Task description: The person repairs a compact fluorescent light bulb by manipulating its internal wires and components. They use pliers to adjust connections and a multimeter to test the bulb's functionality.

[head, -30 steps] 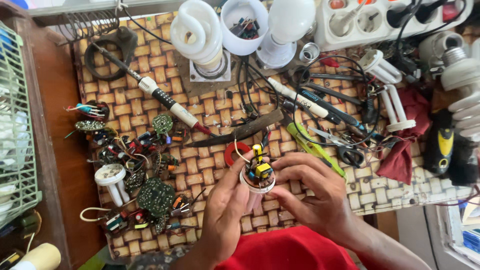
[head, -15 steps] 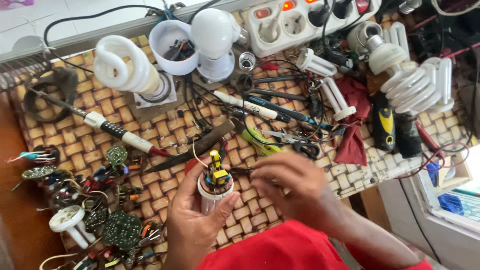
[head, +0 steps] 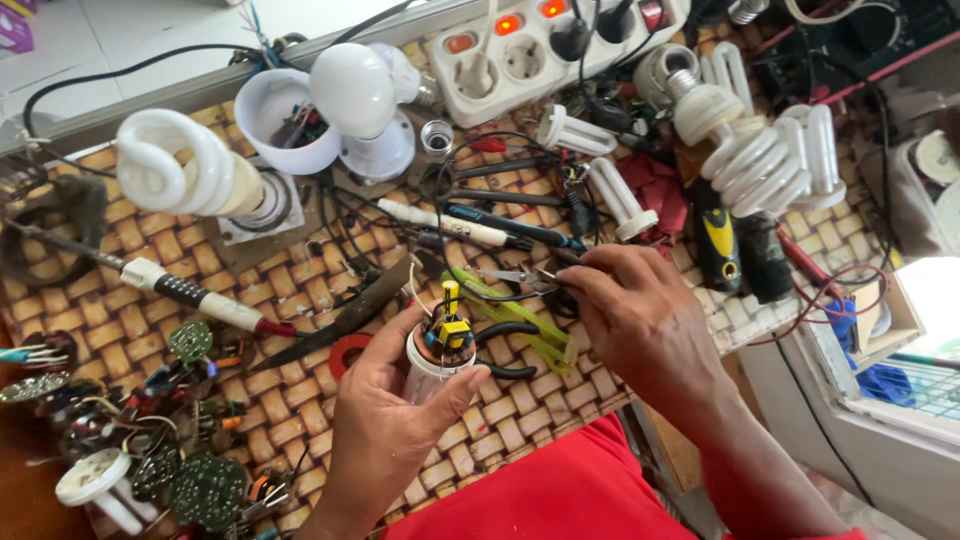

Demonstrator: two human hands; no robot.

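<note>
My left hand [head: 385, 425] grips a white lamp base [head: 428, 368], held upright over the woven mat [head: 300, 275]. A small circuit board with yellow parts [head: 447, 328] sticks out of its top. My right hand [head: 640, 320] is to the right of it, apart from the base. Its thumb and forefinger pinch the metal end of small pliers [head: 518, 277], which lie on the mat beside green-handled pliers [head: 535, 335]. A red garment covers my lap at the bottom.
The mat is crowded: a soldering iron [head: 200, 298], spiral lamps [head: 185, 175] [head: 770, 160], a round bulb [head: 350, 90], a white cup [head: 285, 120], a power strip [head: 540, 45], pens, wires and a red ring [head: 350, 352]. Loose circuit boards [head: 190, 490] lie at the lower left.
My right hand has left the lamp base and moved right to the small pliers. The left hand keeps holding the base. The view has shifted to the right.
</note>
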